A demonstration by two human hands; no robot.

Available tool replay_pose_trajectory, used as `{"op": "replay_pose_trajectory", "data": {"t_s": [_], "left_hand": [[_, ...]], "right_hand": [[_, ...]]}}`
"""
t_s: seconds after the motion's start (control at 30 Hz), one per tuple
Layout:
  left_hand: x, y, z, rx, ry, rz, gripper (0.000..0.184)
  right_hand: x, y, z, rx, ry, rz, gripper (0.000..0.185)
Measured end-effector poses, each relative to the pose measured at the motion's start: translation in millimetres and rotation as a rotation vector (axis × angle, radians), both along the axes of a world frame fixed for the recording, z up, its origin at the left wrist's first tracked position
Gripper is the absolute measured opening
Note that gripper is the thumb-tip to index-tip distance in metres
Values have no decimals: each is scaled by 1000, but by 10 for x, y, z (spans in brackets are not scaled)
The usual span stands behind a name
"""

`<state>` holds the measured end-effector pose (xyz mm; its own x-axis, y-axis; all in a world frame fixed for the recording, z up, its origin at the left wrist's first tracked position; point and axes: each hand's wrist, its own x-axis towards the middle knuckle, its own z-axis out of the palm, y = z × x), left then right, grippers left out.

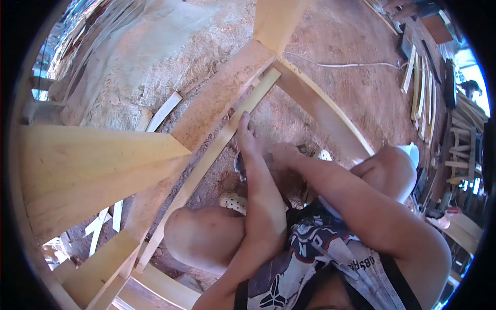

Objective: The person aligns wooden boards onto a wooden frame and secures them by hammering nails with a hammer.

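Note:
My left hand (249, 135) is closed on a long, narrow wooden strip (219, 142), with the thumb along its upper face. The strip runs diagonally beside a wider wooden board (223, 93) of a large frame. Close by on the right, my right hand (285, 155) is curled into a grip and slightly blurred. What it holds is hidden; a dark, partly metallic object (239, 163) shows below the two hands, and I cannot tell what it is. A curved wooden rail (325, 111) meets the frame's corner beyond the strip's far end.
Broad wooden panels (98, 173) of the frame stand at the left. Offcuts (164, 111) lie on the dusty ground (206, 31). A thin cable (346, 65) crosses behind. Stacked wood strips (422, 101) lie at the right, and another person's hand (403, 9) shows at the top right.

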<state>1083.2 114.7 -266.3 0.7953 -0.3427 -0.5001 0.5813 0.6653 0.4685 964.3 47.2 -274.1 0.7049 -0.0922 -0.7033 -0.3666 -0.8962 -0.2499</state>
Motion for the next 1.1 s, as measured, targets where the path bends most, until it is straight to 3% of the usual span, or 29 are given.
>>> {"op": "replay_pose_trajectory", "data": {"t_s": [0.07,0.1,0.17,0.2,0.27,0.3,0.33,0.37,0.5,0.57,0.6,0.73,0.8,0.9,1.0,1.07,1.1], "left_hand": [[9,-9,14,-6,20,-14,13],[0,-15,32,-9,44,-8,14],[-6,-24,21,-30,32,0,13],[12,-33,88,-31,24,11,13],[-10,-59,380,-51,77,-2,13],[-20,-36,472,-30,145,-17,12],[38,-59,32,-28,20,41,12],[41,-59,-5,-23,19,34,12],[42,17,-66,-8,-29,7,11],[22,-23,16,-9,-36,13,11],[12,-16,69,-2,-22,-7,10],[1,-8,105,7,10,-9,10],[28,-27,144,16,-31,-21,10],[5,-20,109,37,-33,-8,10],[40,-71,36,41,2,1,11],[33,-50,6,22,-4,8,12],[26,-48,54,12,-8,9,12]], "right_hand": [[50,-84,224,102,24,-154,43],[-60,-114,10,85,20,-163,43],[-327,-145,-591,474,-202,-512,47],[-241,-91,-270,458,-219,-506,47],[-141,-8,293,528,-43,-981,31],[-180,-7,213,526,-48,-983,31],[-237,-21,39,835,-60,-1226,25],[-246,-13,36,1158,-71,-1463,20],[-150,-104,25,1122,-188,-1535,24],[3,1,-37,493,-484,-1452,22],[-8,5,-52,872,-430,-1549,21],[-67,-63,-71,1161,-96,-1523,26],[47,-109,-181,342,-337,-1168,31],[51,-140,-250,213,-481,-1151,36],[223,-278,-112,378,-222,-1203,39],[257,-422,-404,266,-187,-1070,39],[262,-364,-266,167,-252,-1011,38]]}}
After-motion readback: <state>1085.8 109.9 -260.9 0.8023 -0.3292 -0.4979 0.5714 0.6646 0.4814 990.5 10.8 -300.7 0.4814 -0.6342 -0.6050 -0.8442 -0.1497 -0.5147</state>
